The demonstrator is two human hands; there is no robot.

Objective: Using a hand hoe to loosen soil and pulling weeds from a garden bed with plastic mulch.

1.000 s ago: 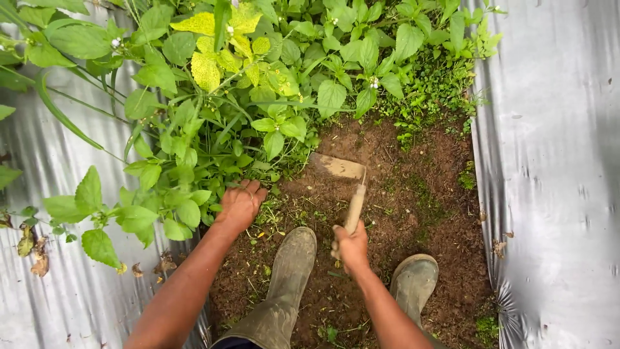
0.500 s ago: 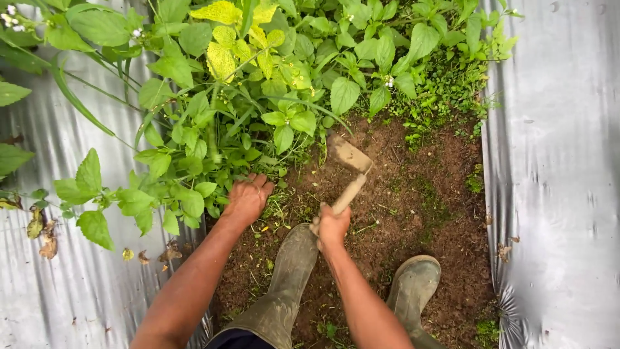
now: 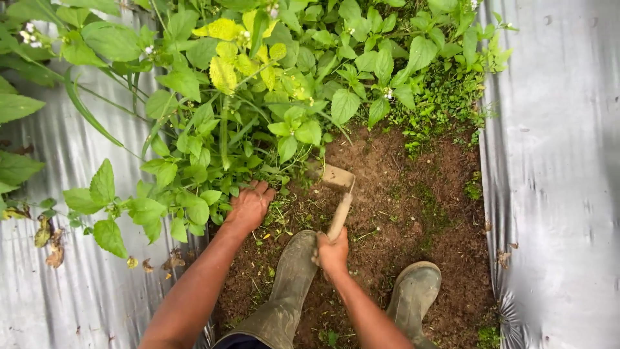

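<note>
A strip of bare brown soil (image 3: 413, 213) runs between two sheets of silvery plastic mulch, one on the left (image 3: 77, 284) and one on the right (image 3: 555, 194), both wrinkled and catching soft, even daylight. Leafy green weeds (image 3: 271, 97) crowd the far end of the strip, a few leaves yellowed (image 3: 223, 71). Dry brown leaves (image 3: 51, 249) lie on the left sheet.

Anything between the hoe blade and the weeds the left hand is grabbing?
Nothing solid. The hoe blade rests on bare soil right at the edge of the weeds; only loose leaves overhang it. The left hand is down in the stems, apart from the blade; the right hand grips the wooden handle.
</note>
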